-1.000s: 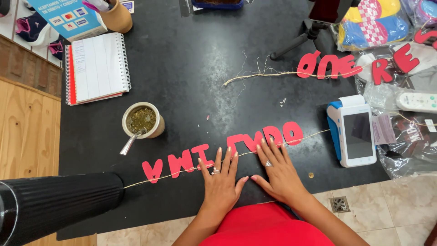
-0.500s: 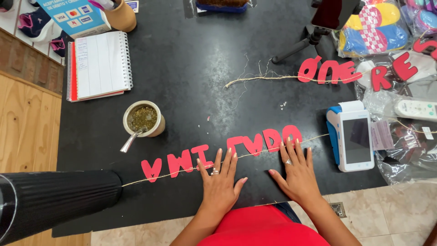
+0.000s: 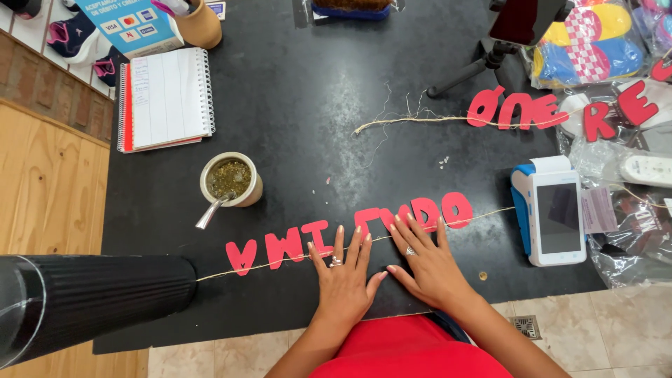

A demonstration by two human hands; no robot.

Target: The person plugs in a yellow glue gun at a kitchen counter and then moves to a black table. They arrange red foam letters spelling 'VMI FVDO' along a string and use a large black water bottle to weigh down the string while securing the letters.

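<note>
Both hands lay flat with fingers spread, gripping nothing: the left hand and right hand pressed red paper letters strung on twine across the black counter. Even pressure likely kept them aligned.

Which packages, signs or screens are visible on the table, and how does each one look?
Payment terminal: right of the hands, white and blue, dark screen.
Blue card sign: top left, small coloured logos.
Plastic packages: top right, clear, yellow, blue and pink contents.
Spiral notebook: left, white page, red cover.

Notebook, mate cup, card reader
</note>
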